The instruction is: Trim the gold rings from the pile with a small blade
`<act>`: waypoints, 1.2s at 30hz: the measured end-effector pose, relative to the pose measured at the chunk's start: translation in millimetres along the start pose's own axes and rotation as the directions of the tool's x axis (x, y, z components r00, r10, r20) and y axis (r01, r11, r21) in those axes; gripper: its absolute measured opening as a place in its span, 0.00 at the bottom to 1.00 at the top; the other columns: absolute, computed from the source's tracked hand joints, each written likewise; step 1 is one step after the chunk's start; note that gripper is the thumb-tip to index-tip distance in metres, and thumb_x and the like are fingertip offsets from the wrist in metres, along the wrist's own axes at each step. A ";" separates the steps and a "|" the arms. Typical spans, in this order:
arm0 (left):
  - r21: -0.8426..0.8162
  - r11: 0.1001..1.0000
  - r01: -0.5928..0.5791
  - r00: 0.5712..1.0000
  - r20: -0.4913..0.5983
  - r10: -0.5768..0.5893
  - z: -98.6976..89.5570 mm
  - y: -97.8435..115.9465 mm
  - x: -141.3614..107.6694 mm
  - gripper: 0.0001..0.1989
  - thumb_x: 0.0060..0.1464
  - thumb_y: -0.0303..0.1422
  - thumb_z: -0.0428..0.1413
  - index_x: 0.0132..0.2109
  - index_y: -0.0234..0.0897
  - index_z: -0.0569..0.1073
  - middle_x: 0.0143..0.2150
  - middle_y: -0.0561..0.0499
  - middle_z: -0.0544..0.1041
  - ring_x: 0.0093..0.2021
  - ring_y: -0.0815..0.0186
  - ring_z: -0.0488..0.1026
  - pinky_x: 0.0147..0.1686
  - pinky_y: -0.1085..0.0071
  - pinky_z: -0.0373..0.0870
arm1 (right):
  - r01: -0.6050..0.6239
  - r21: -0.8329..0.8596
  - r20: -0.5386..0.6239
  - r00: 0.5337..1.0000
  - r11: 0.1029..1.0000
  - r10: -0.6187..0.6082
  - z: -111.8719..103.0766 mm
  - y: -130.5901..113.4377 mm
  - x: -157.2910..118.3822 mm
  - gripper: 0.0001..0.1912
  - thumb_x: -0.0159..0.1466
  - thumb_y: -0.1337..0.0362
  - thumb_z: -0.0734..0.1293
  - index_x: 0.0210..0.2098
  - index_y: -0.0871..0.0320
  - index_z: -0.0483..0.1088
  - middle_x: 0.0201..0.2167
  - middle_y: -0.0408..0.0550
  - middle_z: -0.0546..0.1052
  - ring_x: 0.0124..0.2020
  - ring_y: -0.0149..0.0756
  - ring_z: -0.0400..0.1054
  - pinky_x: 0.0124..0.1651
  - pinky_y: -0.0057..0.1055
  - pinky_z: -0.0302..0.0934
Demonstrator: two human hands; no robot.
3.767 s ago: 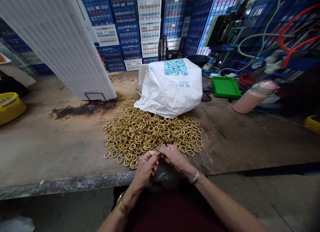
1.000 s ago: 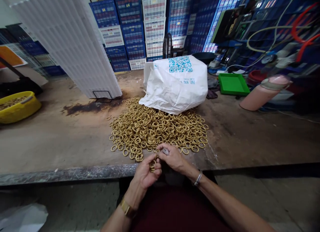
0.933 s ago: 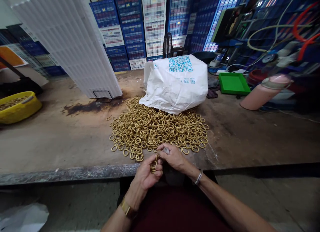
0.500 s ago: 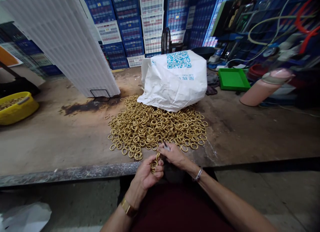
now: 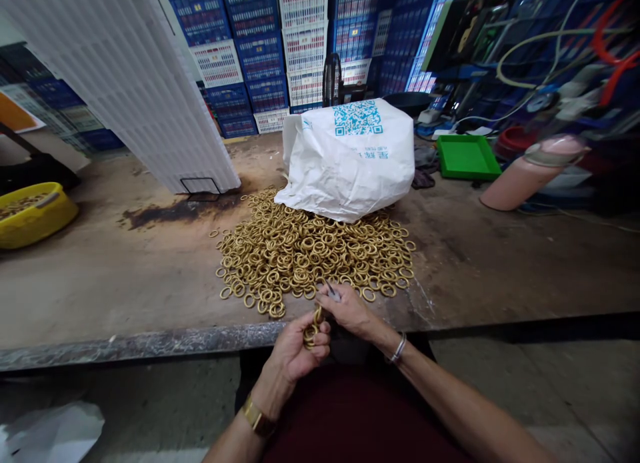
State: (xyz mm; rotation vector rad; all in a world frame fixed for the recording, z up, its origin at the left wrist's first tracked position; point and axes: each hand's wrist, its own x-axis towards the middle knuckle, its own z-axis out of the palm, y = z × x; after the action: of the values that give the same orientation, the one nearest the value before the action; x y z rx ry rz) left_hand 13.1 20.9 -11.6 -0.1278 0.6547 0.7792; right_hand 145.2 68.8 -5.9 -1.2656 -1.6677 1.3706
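Observation:
Several brass-coloured rings point(image 5: 311, 336) are in my left hand point(image 5: 297, 348), whose fingers are curled around them just off the table's front edge. One ring stands up at its thumb and index finger, close to my right hand point(image 5: 350, 311). That right hand is closed on a slim tool with a dark, narrow tip point(image 5: 332, 291); its exact kind is too small to tell. Beyond both hands a wide heap of the same rings point(image 5: 315, 250) lies on the wooden table point(image 5: 165, 276). A white sack point(image 5: 350, 166) with blue print rests on the heap's back part.
On the left are a yellow basin point(image 5: 37, 216) of small parts and a leaning white corrugated panel point(image 5: 145, 83). To the right stand a green tray point(image 5: 467, 158) and a pink bottle point(image 5: 533, 172). Blue and white crates point(image 5: 260, 56) are stacked behind the table.
My left hand has shifted very slightly to the right and down with its rings. The right hand keeps nearly the same place and grip. The heap and sack look unchanged.

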 end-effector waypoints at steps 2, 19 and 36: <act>-0.013 1.000 -0.009 1.000 0.014 0.009 0.5 0.4 -1.1 0.04 0.52 0.28 0.48 0.30 0.31 0.64 0.21 0.53 0.64 0.15 0.80 0.54 0.12 0.85 0.47 | 0.042 -0.158 -0.072 0.996 0.986 -0.054 -1.8 4.0 -0.5 0.10 0.56 0.61 0.57 0.21 0.58 0.62 0.16 0.38 0.60 0.19 0.25 0.51 0.23 0.23 0.46; 0.002 0.999 -0.048 0.999 -0.006 0.048 -1.6 2.2 -1.7 0.05 0.53 0.27 0.48 0.29 0.30 0.63 0.20 0.55 0.62 0.14 0.81 0.53 0.12 0.85 0.45 | 0.240 -0.745 0.217 0.970 0.623 -0.114 -4.1 5.8 -16.2 0.08 0.54 0.71 0.57 0.29 0.59 0.67 0.25 0.45 0.72 0.24 0.29 0.61 0.27 0.26 0.45; 0.287 0.927 -0.241 0.965 0.171 0.198 -13.3 -4.3 -8.0 0.08 0.45 0.25 0.54 0.36 0.36 0.64 0.23 0.55 0.66 0.18 0.77 0.62 0.14 0.82 0.50 | -0.075 -0.883 -0.117 0.991 0.464 -0.063 1.7 6.1 25.2 0.07 0.61 0.66 0.56 0.36 0.56 0.63 0.33 0.47 0.75 0.30 0.32 0.68 0.28 0.26 0.46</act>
State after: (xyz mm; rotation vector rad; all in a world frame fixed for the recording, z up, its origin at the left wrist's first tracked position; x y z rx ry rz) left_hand 5.2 8.4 -18.0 0.2870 0.6558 0.8836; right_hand 136.8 91.8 -14.8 -1.8440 -2.3799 0.2578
